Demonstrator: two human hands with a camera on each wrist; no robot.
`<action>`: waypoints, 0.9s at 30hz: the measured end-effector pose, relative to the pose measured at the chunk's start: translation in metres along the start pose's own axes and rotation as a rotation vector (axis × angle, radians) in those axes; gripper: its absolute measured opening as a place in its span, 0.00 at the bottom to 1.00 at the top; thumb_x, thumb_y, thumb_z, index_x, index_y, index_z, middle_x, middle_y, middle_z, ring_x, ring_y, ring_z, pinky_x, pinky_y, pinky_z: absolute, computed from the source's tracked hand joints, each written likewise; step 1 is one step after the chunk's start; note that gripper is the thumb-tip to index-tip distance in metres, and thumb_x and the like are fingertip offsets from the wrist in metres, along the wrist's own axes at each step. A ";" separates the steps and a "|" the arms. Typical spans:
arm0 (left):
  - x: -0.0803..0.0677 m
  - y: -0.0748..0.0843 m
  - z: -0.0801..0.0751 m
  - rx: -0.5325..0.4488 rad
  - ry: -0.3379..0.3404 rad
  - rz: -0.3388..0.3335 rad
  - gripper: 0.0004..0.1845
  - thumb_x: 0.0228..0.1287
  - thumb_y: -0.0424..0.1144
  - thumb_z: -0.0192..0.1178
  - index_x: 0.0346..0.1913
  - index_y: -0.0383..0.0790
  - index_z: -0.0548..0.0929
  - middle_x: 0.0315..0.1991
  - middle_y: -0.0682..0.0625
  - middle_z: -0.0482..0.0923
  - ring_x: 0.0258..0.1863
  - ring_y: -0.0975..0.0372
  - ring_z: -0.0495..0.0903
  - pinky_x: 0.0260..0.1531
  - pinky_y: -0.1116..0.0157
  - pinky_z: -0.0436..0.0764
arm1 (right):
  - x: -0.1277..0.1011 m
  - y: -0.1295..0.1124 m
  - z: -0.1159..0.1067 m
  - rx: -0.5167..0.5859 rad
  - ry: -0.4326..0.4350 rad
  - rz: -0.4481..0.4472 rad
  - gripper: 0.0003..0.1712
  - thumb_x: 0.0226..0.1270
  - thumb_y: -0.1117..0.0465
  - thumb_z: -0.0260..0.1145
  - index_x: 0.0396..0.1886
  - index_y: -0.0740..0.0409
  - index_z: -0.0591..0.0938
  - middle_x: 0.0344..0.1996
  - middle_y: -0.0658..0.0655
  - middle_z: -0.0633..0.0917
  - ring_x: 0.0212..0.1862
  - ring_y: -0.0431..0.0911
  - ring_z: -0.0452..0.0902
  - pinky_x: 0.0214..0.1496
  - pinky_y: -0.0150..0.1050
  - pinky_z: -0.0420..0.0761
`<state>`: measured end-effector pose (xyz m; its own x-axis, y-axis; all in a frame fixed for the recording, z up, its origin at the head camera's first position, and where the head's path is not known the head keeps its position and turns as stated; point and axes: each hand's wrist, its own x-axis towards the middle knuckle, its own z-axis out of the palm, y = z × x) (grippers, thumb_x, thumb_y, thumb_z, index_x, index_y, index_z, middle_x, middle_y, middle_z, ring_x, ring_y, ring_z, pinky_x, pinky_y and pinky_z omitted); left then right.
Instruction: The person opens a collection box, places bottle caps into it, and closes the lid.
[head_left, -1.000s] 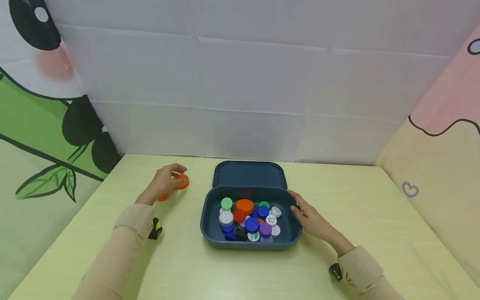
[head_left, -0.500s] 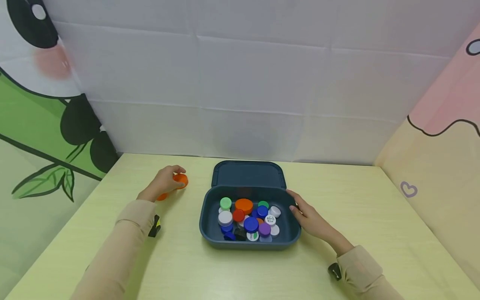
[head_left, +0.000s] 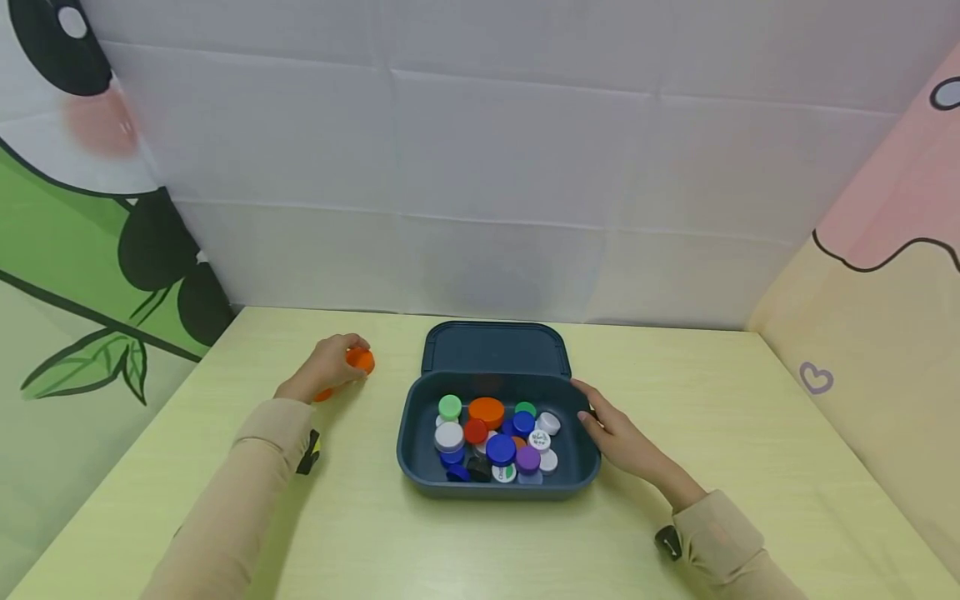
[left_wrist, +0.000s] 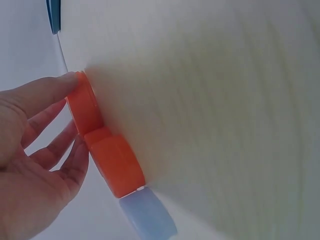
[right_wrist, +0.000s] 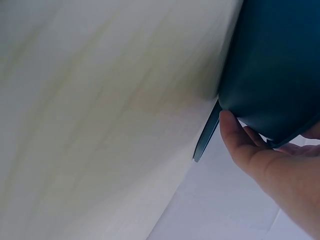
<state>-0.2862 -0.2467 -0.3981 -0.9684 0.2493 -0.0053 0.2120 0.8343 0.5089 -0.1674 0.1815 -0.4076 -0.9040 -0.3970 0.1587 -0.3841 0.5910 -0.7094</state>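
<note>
My left hand (head_left: 327, 367) is at the left of the table, pinching an orange bottle cap (head_left: 360, 360) between thumb and fingers. In the left wrist view a second orange cap (left_wrist: 118, 165) stands against it, followed by a pale blue cap (left_wrist: 148, 215). On the other side, my right hand (head_left: 626, 442) grips the right side of a dark blue-grey box (head_left: 498, 492), thumb on the rim and fingers around the back corner. Bottle caps in blue, white, green, purple, red, orange and black lie inside, such as a large blue cap (head_left: 501, 450). The right wrist view shows fingertips on the box wall (right_wrist: 275, 75).
A dark lid (head_left: 497, 348) lies behind the box. The light wooden table (head_left: 360, 533) ends at a white cloth wall (head_left: 510, 167) at the back. Printed panels flank it left and right. Dark wrist devices sit at both cuffs.
The left fingers have come down and closed in on the orange cap. The head view has shifted slightly; the right hand stays on the box.
</note>
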 end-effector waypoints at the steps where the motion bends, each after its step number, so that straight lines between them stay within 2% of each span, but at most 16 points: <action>1: 0.001 -0.001 -0.001 -0.006 -0.023 -0.005 0.24 0.51 0.30 0.62 0.54 0.29 0.73 0.53 0.30 0.70 0.50 0.42 0.70 0.53 0.46 0.70 | 0.000 0.000 0.000 0.000 -0.001 0.001 0.28 0.72 0.65 0.46 0.69 0.64 0.54 0.66 0.70 0.60 0.66 0.64 0.56 0.64 0.60 0.61; 10: 0.000 0.001 -0.002 -0.003 -0.004 0.044 0.24 0.49 0.31 0.64 0.52 0.29 0.74 0.52 0.31 0.72 0.49 0.43 0.70 0.53 0.47 0.70 | 0.000 0.000 0.001 0.001 -0.004 0.012 0.28 0.71 0.65 0.46 0.69 0.64 0.54 0.66 0.70 0.61 0.66 0.64 0.56 0.64 0.60 0.61; 14: 0.000 0.007 -0.005 0.003 0.017 0.067 0.23 0.50 0.31 0.64 0.52 0.31 0.75 0.50 0.32 0.72 0.48 0.44 0.70 0.53 0.48 0.71 | 0.000 -0.001 0.001 0.006 -0.002 0.018 0.28 0.71 0.65 0.46 0.69 0.64 0.54 0.66 0.69 0.61 0.67 0.63 0.56 0.64 0.59 0.60; 20: -0.003 0.030 -0.015 0.034 0.049 0.125 0.23 0.52 0.34 0.64 0.52 0.31 0.75 0.49 0.34 0.73 0.48 0.45 0.70 0.53 0.47 0.71 | 0.000 -0.002 0.001 0.005 0.001 0.023 0.28 0.71 0.66 0.47 0.69 0.63 0.54 0.66 0.69 0.61 0.67 0.64 0.55 0.64 0.59 0.60; 27: -0.014 0.065 -0.023 0.053 0.064 0.205 0.24 0.51 0.35 0.66 0.52 0.33 0.75 0.50 0.37 0.74 0.48 0.46 0.71 0.51 0.50 0.74 | 0.000 -0.004 0.001 -0.002 -0.003 0.024 0.28 0.71 0.65 0.46 0.69 0.63 0.54 0.66 0.69 0.61 0.67 0.64 0.55 0.64 0.59 0.60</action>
<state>-0.2616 -0.2076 -0.3452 -0.9104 0.3859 0.1490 0.4101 0.7944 0.4481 -0.1656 0.1786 -0.4050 -0.9125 -0.3847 0.1392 -0.3622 0.6016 -0.7119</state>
